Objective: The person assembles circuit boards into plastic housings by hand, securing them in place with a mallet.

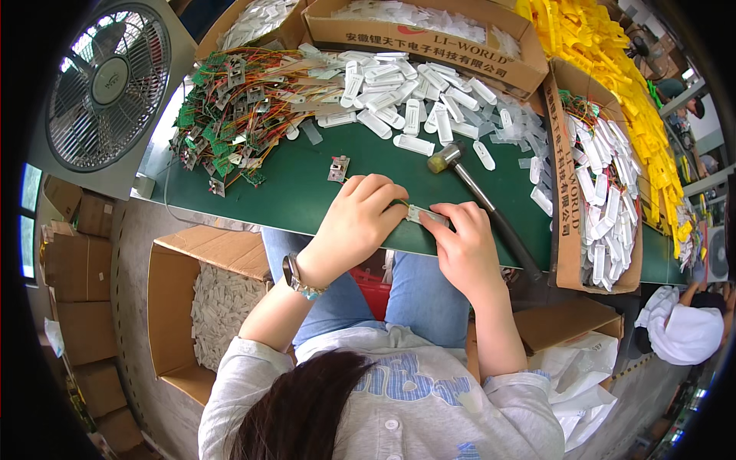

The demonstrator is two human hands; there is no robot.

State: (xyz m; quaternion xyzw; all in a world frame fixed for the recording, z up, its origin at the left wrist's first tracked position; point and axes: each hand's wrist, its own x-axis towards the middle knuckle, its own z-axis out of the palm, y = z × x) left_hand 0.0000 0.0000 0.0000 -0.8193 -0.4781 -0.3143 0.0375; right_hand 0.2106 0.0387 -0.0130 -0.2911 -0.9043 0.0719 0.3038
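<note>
Pinching a small white casing [416,215] between their fingertips, the left hand [359,212] and right hand [467,242] meet over the near edge of the green table [295,201]. Wired casings [602,208] in the brown carton [566,180] look finished; heaped circuit boards [222,126] and loose white parts [414,144] remain.

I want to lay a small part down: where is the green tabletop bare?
The green tabletop is bare left of the left hand, nearer than the wired-board pile, and between the loose board and the hammer, short of the white casings. A narrower strip separates hammer and right-hand carton. Crowded: the far side, under boards and casings.
</note>
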